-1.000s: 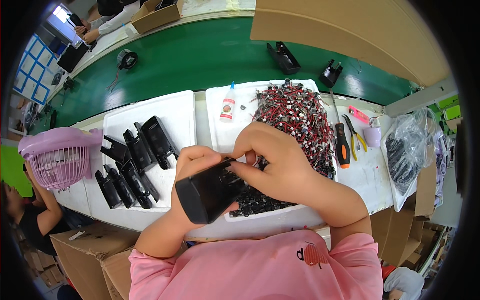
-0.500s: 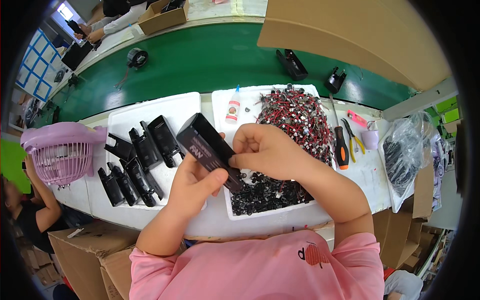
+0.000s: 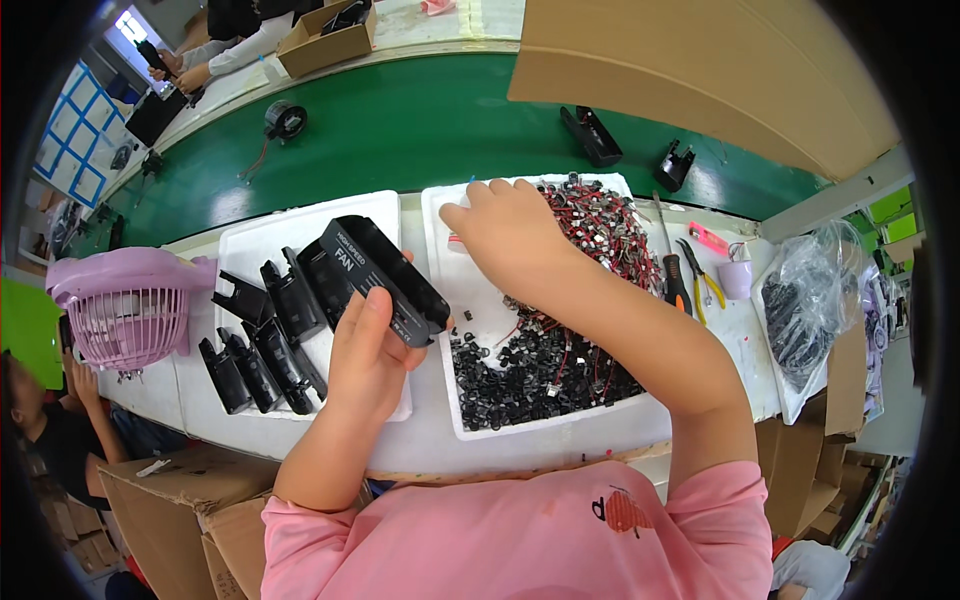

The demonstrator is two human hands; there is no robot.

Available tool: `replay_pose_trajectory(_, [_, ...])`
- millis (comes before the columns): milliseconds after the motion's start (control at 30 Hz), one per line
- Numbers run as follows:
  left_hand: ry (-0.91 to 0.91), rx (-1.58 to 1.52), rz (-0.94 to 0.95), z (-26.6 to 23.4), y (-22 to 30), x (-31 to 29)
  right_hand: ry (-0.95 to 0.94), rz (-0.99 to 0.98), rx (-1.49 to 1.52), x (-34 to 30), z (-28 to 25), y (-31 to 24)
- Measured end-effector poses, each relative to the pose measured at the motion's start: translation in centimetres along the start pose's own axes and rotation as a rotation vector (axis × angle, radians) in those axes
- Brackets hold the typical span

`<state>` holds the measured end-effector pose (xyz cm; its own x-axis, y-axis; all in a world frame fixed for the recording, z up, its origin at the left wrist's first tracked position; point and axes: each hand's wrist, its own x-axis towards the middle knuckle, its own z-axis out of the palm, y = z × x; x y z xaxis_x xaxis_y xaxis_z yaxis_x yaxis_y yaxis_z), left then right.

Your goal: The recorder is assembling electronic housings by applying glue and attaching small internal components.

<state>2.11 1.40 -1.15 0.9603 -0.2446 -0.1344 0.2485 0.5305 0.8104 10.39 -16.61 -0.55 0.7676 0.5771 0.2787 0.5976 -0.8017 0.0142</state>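
Observation:
My left hand is closed around a black plastic fan housing, hollow and open along one side, with pale printing on its face. It is tilted above the white foam tray edges. My right hand is over a small white squeeze bottle, covering most of it; only a bit of its red label and blue tip shows. The fingers curl downward and their tips are hidden, so a grip cannot be made out. Beside that hand lies a heap of red-and-black wired parts, with small black plastic pieces nearer me.
More black housings lie on the left foam tray. A purple fan stands farther left. At right are a screwdriver, pliers and a bagged black bundle. Cardboard overhangs the green belt. Other people work nearby.
My right hand has left the housing and moved up and away to the squeeze bottle. The left hand has turned the housing so its hollow side shows, shifting it slightly left.

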Motion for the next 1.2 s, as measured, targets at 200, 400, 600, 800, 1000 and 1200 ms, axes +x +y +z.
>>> replay_pose_trajectory(200, [-0.055,-0.105,0.003,1.2,-0.2,-0.2,-0.032,0.045,0.02,0.7,0.6,0.3])
replay_pose_trajectory(400, [-0.082,-0.109,0.001,3.8,1.2,-0.5,0.338,0.111,0.48,-1.7,-5.3,0.5])
replay_pose_trajectory(600, [-0.126,-0.074,0.01,3.6,-1.2,0.3,0.506,0.249,1.237,-7.0,-8.6,-0.7])
replay_pose_trajectory(800, [-0.139,-0.008,-0.08,2.4,-2.8,-0.5,0.333,0.287,1.401,-8.7,-8.0,-1.6])
replay_pose_trajectory(1000, [-0.099,-0.071,-0.131,2.7,-2.6,-0.7,0.287,0.189,1.355,-8.7,-7.2,-1.8])
replay_pose_trajectory(1200, [-0.114,-0.082,-0.116,2.7,-2.7,-0.7,0.297,0.207,1.325,-8.5,-7.1,-2.0])
